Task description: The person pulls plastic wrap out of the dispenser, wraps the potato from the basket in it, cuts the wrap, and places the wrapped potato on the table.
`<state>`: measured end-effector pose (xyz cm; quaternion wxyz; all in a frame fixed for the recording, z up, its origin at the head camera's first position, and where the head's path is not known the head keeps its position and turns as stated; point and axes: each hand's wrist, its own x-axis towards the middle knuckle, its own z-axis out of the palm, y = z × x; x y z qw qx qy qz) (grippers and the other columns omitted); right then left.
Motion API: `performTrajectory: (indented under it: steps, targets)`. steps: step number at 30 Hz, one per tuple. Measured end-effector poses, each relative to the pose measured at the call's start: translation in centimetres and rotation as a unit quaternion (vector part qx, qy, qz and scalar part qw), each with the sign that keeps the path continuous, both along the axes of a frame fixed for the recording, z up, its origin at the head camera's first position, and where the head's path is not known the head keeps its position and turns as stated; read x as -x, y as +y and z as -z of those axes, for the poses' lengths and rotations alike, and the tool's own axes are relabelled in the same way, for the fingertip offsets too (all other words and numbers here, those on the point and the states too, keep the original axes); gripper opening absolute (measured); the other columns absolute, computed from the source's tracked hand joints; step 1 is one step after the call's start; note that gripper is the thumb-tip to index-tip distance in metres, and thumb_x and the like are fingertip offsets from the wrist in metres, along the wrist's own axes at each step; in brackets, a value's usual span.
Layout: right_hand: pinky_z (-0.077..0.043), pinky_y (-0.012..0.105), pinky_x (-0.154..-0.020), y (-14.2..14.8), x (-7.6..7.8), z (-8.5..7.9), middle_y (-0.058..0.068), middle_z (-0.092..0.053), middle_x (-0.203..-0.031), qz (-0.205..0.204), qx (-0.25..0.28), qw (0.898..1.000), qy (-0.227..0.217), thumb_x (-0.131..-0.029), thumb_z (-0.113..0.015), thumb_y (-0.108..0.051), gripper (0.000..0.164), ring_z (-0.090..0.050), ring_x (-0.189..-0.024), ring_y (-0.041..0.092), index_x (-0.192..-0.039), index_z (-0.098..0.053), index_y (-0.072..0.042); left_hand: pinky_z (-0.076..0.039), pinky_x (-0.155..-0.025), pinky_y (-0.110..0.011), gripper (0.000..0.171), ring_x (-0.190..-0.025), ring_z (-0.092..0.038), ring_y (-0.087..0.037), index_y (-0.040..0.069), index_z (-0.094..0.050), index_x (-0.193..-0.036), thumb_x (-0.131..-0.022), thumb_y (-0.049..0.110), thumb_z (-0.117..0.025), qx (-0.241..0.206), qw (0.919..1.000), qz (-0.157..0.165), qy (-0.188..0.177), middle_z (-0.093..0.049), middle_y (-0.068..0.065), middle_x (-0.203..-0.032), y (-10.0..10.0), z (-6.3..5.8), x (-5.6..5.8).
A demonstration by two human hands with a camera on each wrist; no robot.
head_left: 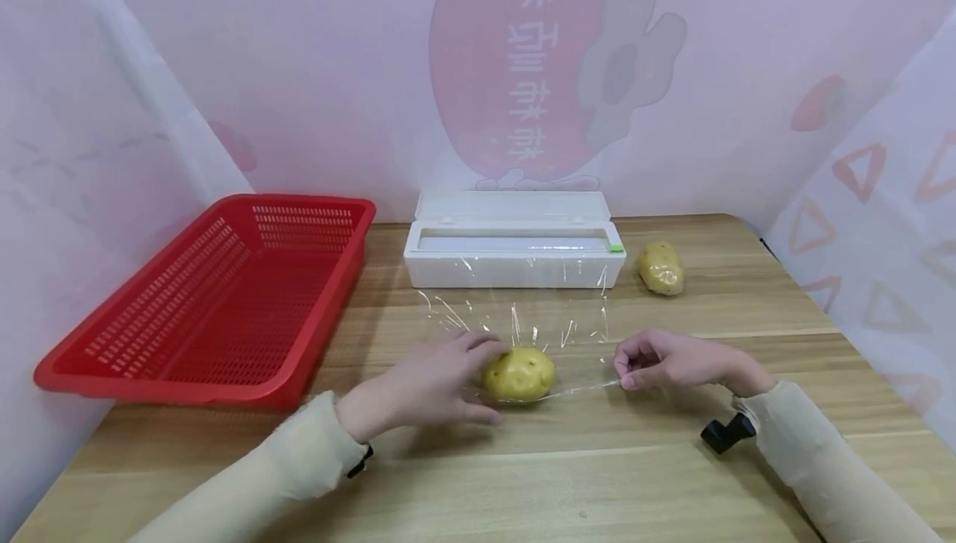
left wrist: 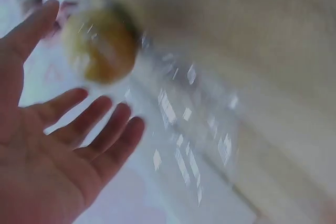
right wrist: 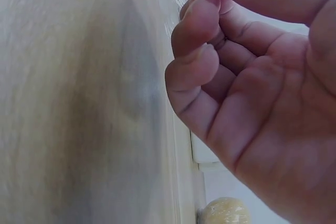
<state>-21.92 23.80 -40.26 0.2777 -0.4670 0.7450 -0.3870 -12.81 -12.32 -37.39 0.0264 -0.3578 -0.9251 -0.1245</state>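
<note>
A yellow potato [head_left: 524, 377] sits on the wooden table, a sheet of clear cling film [head_left: 548, 323] stretching about it from the white dispenser box [head_left: 515, 271]. My left hand [head_left: 436, 377] is just left of the potato. In the left wrist view its fingers [left wrist: 113, 140] are spread, with the blurred potato [left wrist: 100, 45] beyond the fingertips. My right hand [head_left: 672, 360] pinches the film's near right corner between thumb and forefinger. The right wrist view shows its other fingers [right wrist: 194, 69] curled towards the palm.
A red slotted basket [head_left: 321, 323] stands at the left of the table. The dispenser's lid [head_left: 511, 206] is raised at the back. To its right lies another potato [head_left: 660, 267], shiny with film. Printed cloth walls rise behind and at both sides.
</note>
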Motion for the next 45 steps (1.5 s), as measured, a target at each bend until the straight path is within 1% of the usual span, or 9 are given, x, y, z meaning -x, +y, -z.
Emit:
performTrajectory:
  steps: [4,9,16,24,31,35,38,42,45]
  targets:
    - [-0.041,0.021,-0.056,0.0,-0.1,-0.1,-0.004,-0.051,-0.073,0.002,0.006,1.0,-0.007,-0.095,-0.064,-0.008,0.008,-0.046,-0.064,0.005,-0.088,-0.06,-0.008,-0.048,-0.091,-0.041,0.093,-0.119,-0.048,-0.02,0.013,-0.048,-0.141,-0.067,0.054,-0.086,-0.017,0.9995,0.017,0.02,-0.048,-0.002,-0.136,1.0,1.1,0.5]
    - [-0.04,0.021,-0.056,-0.1,-0.2,-0.4,-0.004,-0.051,-0.074,0.005,0.006,1.0,-0.015,-0.095,-0.063,-0.009,0.007,-0.047,-0.064,0.006,-0.089,-0.06,-0.007,-0.047,-0.09,-0.039,0.086,-0.112,-0.051,-0.02,0.014,-0.052,-0.137,-0.066,0.047,-0.089,-0.029,0.999,0.013,0.031,-0.052,-0.001,-0.13,1.4,1.6,1.0]
    - [-0.041,0.022,-0.057,-0.3,-0.6,-0.8,-0.004,-0.052,-0.073,0.028,-0.007,1.0,-0.011,-0.095,-0.064,-0.011,0.009,-0.047,-0.064,0.008,-0.088,-0.06,-0.007,-0.049,-0.086,-0.035,0.075,-0.106,-0.055,-0.017,0.014,-0.057,-0.133,-0.07,0.04,-0.089,-0.039,0.999,0.018,-0.008,-0.055,-0.002,-0.123,1.6,1.2,1.7]
    - [-0.041,0.023,-0.059,-0.4,-1.0,-1.1,-0.001,-0.053,-0.074,0.062,-0.021,0.998,-0.004,-0.093,-0.066,-0.012,0.01,-0.048,-0.066,0.01,-0.088,-0.061,-0.006,-0.047,-0.092,-0.032,0.07,-0.111,-0.055,-0.017,0.007,-0.058,-0.135,-0.077,0.035,-0.084,-0.07,0.9943,0.037,-0.072,-0.058,-0.005,-0.128,1.1,0.9,2.4]
    - [-0.043,0.025,-0.061,-0.6,-1.4,-1.6,0.002,-0.056,-0.077,0.127,-0.012,0.991,0.041,-0.092,-0.066,-0.006,0.005,-0.051,-0.07,0.014,-0.09,-0.062,-0.005,-0.047,-0.087,-0.03,0.059,-0.104,-0.055,-0.012,0.009,-0.061,-0.132,-0.082,0.034,-0.08,-0.086,0.9925,0.021,-0.084,-0.062,0.001,-0.12,0.9,0.8,3.3]
    - [-0.048,0.027,-0.064,-1.7,-2.3,-2.6,0.003,-0.062,-0.084,0.171,0.023,0.979,0.113,-0.093,-0.067,-0.008,0.006,-0.056,-0.076,0.015,-0.098,-0.065,-0.006,-0.047,-0.083,-0.031,0.055,-0.098,-0.055,-0.014,0.009,-0.062,-0.131,-0.084,0.033,-0.078,-0.09,0.9918,0.022,-0.088,-0.058,0.001,-0.114,0.9,0.7,3.5]
    - [-0.051,0.029,-0.07,-2.8,-3.4,-3.6,0.001,-0.066,-0.097,0.187,0.074,0.963,0.178,-0.094,-0.067,-0.01,0.012,-0.06,-0.084,0.015,-0.106,-0.067,-0.012,-0.047,-0.083,-0.031,0.051,-0.098,-0.056,-0.013,0.009,-0.063,-0.128,-0.086,0.034,-0.076,-0.095,0.9916,0.019,-0.086,-0.059,0.002,-0.113,0.9,0.6,3.7]
    - [-0.053,0.033,-0.075,-4.7,-5.0,-4.5,0.0,-0.065,-0.109,0.162,0.156,0.927,0.301,-0.088,-0.072,-0.005,0.021,-0.061,-0.096,0.017,-0.107,-0.07,-0.016,-0.048,-0.085,-0.031,0.045,-0.098,-0.058,-0.011,0.008,-0.061,-0.124,-0.089,0.032,-0.073,-0.121,0.9865,0.006,-0.111,-0.062,0.004,-0.109,0.7,0.7,4.1]
    - [-0.051,0.036,-0.08,-6.0,-5.5,-4.4,0.003,-0.061,-0.119,0.121,0.175,0.899,0.383,-0.083,-0.075,-0.005,0.024,-0.057,-0.109,0.022,-0.105,-0.072,-0.017,-0.05,-0.084,-0.035,0.041,-0.095,-0.059,-0.012,0.008,-0.06,-0.125,-0.092,0.03,-0.07,-0.148,0.9781,0.0,-0.146,-0.063,0.004,-0.105,0.5,0.7,4.4]
